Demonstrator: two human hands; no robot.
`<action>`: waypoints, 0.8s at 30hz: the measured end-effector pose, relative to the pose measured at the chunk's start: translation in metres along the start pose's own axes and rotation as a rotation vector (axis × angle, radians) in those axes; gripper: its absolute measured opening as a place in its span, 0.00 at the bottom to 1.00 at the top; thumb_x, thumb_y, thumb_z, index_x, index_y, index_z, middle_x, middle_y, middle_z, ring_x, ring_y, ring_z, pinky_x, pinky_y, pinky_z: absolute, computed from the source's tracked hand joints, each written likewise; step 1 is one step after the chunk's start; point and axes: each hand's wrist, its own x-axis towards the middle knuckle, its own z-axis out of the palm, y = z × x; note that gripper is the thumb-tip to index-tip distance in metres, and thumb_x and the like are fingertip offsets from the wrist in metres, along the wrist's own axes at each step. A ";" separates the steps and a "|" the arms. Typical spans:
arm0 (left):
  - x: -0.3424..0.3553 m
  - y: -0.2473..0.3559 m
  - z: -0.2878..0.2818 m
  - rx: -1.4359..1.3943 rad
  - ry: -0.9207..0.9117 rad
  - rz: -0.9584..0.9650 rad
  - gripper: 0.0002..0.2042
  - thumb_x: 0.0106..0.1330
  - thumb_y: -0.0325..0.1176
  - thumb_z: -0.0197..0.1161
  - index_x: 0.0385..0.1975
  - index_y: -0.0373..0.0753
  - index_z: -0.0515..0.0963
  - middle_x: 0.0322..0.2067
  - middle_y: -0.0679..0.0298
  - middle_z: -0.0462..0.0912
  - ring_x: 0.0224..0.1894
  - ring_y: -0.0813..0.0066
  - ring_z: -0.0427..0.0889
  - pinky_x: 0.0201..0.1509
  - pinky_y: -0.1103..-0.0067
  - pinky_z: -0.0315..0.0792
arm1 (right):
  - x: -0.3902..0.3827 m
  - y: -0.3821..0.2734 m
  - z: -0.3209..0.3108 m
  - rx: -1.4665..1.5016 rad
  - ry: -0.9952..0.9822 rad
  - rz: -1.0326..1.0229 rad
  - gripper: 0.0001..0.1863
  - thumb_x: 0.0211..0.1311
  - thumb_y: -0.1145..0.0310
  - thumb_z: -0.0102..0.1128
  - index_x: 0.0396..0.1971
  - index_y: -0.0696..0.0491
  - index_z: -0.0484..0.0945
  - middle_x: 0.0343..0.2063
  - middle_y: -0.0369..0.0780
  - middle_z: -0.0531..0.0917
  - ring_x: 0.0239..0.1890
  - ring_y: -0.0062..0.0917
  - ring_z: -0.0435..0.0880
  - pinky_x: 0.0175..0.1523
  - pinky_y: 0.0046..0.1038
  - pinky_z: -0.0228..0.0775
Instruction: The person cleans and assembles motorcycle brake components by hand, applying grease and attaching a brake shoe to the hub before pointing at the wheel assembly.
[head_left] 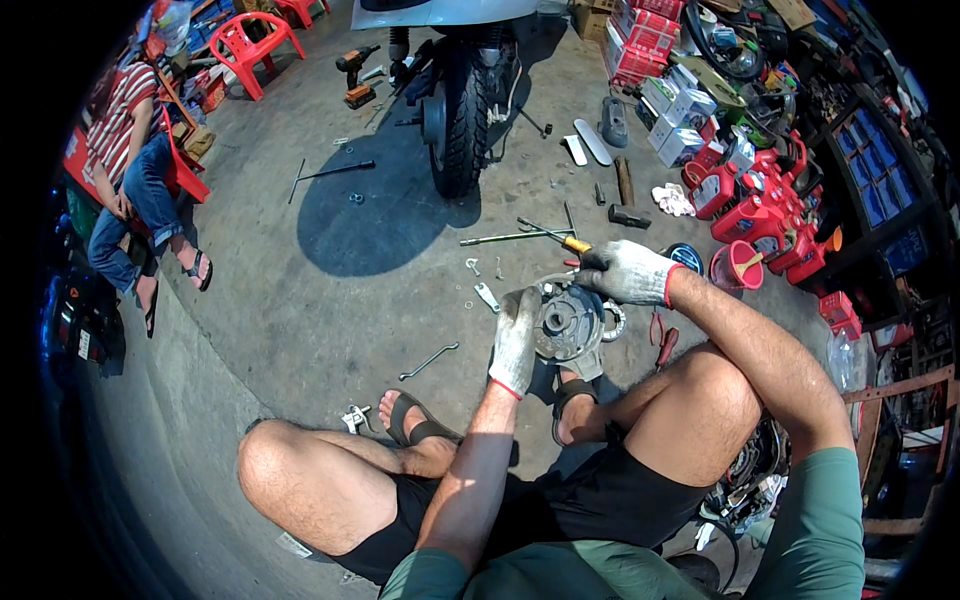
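Between my two gloved hands is a round grey metal brake plate [566, 322] with a hub hole in its middle and curved parts about its rim. My left hand [515, 335], in a white glove with dirty fingertips, grips its left edge. At its upper right rim my right hand [630, 272] is closed, the blackened fingers pressed against the edge; any small piece under them is hidden. A metal ring [614, 322] shows just right of the plate. Below it are my sandalled feet, with red-handled pliers [666, 347] on the floor to the right.
A spanner [430, 361], a yellow-handled screwdriver [570, 242] and a hammer [629, 215] lie around me. Ahead stands a motorbike's wheel [460, 130]. Red jugs [750, 215] and a pink bucket [735, 268] line the right; a seated person [130, 170] is at left.
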 end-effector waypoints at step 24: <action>0.021 -0.044 -0.036 0.200 0.264 0.034 0.18 0.68 0.24 0.55 0.58 0.33 0.69 0.47 0.56 0.80 0.45 0.72 0.80 0.47 0.75 0.76 | -0.005 0.019 -0.010 0.220 -0.072 0.198 0.19 0.65 0.56 0.55 0.39 0.58 0.83 0.26 0.43 0.86 0.29 0.31 0.85 0.40 0.35 0.75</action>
